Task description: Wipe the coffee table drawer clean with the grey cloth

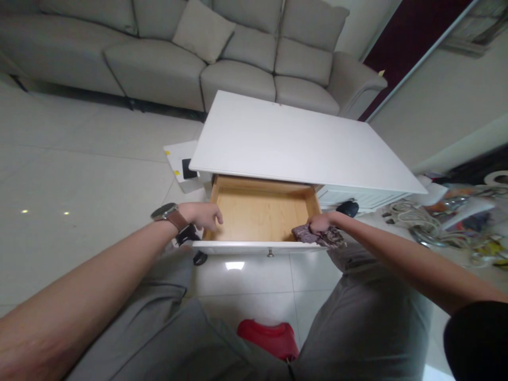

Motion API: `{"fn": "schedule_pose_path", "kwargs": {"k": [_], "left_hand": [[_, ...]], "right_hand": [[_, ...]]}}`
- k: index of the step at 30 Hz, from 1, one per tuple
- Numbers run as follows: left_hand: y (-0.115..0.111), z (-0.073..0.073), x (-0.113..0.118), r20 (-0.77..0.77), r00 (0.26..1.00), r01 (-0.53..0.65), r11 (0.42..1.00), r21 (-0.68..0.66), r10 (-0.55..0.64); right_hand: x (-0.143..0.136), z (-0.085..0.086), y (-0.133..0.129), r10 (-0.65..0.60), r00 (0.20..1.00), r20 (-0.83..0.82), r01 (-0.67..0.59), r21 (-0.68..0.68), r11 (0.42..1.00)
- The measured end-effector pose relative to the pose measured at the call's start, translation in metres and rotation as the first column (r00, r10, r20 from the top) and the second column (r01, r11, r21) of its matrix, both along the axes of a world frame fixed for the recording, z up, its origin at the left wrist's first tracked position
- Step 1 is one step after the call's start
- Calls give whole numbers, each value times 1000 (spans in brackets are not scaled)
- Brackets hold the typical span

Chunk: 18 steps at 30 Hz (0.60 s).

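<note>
A pulled-out wooden drawer (257, 211) with a white front and a small round knob sticks out of a white coffee table (293, 143). My right hand (320, 222) is closed round a crumpled, patterned grey-purple cloth (307, 234) at the drawer's front right corner. Part of the cloth hangs over the corner. On the opposite side, my left hand (204, 214) lies over the drawer's left wall, its fingers curled down over the edge. The bare wood of the drawer's bottom shows between my hands.
Behind the table stands a long grey sofa (159, 63) with a cushion (203, 30). A white box (186, 164) is left of the table. Tangled cables (416, 217) and clutter lie at the right. A red stool (270, 338) shows between my legs.
</note>
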<state>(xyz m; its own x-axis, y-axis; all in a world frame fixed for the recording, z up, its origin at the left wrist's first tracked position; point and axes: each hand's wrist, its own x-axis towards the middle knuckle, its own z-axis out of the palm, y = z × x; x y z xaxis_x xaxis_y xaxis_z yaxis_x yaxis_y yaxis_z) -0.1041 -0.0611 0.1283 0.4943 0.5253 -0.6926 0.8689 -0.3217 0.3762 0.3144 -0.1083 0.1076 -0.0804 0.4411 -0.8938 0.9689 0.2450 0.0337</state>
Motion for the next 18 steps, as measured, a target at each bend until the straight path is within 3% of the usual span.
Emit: {"fn": "schedule_pose_path", "kwargs": {"k": [3, 7, 13, 16, 18], "left_hand": [[20, 0, -26, -22, 988, -150, 986, 71, 152], [36, -7, -52, -55, 947, -296, 926, 235, 317], [35, -20, -62, -111, 917, -363, 918, 158, 382], [32, -19, -61, -119, 918, -361, 921, 147, 379], [31, -18, -60, -113, 913, -374, 916, 148, 391]], "right_hand": [[-43, -3, 11, 44, 997, -63, -47, -50, 998], [-124, -2, 24, 90, 970, -226, -105, -52, 993], [-260, -7, 32, 123, 855, -504, -127, 26, 992], [-288, -9, 34, 143, 773, -618, -85, 122, 989], [-280, -3, 37, 114, 758, -642, -30, 141, 990]]}}
